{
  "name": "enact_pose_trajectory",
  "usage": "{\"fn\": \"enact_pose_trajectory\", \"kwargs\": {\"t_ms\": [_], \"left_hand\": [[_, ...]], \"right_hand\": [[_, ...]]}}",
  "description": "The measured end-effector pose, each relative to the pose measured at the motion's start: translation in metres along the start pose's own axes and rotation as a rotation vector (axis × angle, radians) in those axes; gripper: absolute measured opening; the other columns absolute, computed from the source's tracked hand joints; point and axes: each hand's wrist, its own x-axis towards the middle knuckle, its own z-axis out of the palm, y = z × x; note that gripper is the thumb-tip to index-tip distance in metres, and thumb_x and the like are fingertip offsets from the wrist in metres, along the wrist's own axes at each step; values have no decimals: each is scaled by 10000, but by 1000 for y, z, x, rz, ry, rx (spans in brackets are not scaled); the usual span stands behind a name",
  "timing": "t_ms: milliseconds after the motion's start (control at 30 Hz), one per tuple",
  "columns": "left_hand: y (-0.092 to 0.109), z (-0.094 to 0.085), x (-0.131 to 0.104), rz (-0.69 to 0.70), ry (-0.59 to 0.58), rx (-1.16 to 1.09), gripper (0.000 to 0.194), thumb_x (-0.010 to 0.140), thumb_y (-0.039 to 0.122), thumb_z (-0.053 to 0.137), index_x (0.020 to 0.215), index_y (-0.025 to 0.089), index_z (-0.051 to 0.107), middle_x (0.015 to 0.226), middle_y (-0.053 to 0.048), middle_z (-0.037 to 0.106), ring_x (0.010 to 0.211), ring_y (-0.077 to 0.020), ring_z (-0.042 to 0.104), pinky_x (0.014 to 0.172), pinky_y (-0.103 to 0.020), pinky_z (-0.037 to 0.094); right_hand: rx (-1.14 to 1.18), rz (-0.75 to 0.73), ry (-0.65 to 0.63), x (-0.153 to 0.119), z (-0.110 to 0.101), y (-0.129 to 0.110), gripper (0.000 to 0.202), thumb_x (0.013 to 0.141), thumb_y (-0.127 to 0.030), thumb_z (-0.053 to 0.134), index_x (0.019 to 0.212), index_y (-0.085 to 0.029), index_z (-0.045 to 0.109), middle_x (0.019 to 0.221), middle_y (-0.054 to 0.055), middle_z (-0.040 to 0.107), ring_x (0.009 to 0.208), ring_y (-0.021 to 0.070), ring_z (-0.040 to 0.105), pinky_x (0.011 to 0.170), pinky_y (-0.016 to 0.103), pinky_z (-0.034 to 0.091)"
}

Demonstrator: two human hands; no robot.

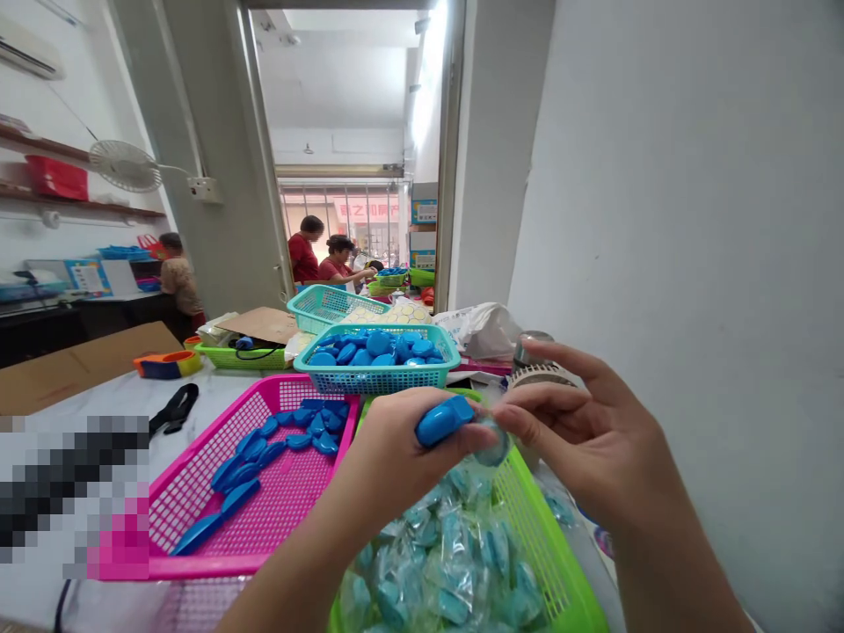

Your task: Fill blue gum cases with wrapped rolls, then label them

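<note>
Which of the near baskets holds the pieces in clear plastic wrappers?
The lime-green basket below the left hand: its pieces are clear-wrapped, whereas the pink basket and front turquoise basket hold unwrapped blue pieces.

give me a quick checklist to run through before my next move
1. Left hand gripping the glossy blue plastic piece: ok.
2. Right hand firmly pinching the pale, see-through item between the hands: cannot tell, contact is unclear.
3. Lime-green plastic basket beneath the hands: ok.
4. Pale-blue pieces in clear film all fully sealed: cannot tell, they overlap.
5. Magenta mesh basket upright, with loose blue plastic pieces inside: ok.
</note>
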Motion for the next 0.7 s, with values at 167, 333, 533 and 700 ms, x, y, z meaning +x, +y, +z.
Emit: {"fn": "enact_pose_trajectory", "kwargs": {"t_ms": [167, 333, 533, 700], "left_hand": [[4, -5, -13, 118, 63, 25, 32, 884, 240, 761, 904, 225, 740, 906, 38, 787, 812, -106, 728, 738, -174, 565], [7, -12, -23, 250, 241, 46, 106, 896, 118, 718, 945, 211, 722, 994, 20, 773, 898, -96, 741, 838, -146, 591], [7, -8, -22, 372, 347, 18, 150, 882, 95, 733, 978, 208, 712, 1112, -20, 791, 1058, -150, 754, 942, -184, 590], [10, -5, -23, 396, 341, -36, 89, 879, 154, 760, 933, 211, 717, 1065, -45, 811, 983, -185, 782, 860, -220, 641]], "right_hand": [[30, -43, 27, -6, 8, -3, 446, 859, -132, 786, 1219, -354, 646, 776, -60, 756, 731, 106, 731, 720, 173, 616], [-23, -105, -102, -5, 12, 3, 225, 852, -230, 820, 1042, -343, 782, 896, -14, 674, 806, 106, 677, 695, 159, 583], [104, -140, -102, -11, 22, 2, 203, 920, -277, 752, 1092, -382, 775, 1025, 1, 587, 791, 86, 636, 653, 154, 578], [188, -82, -126, -12, 27, -6, 162, 843, -415, 818, 990, -356, 784, 1118, 41, 632, 914, 156, 712, 758, 244, 644]]}}
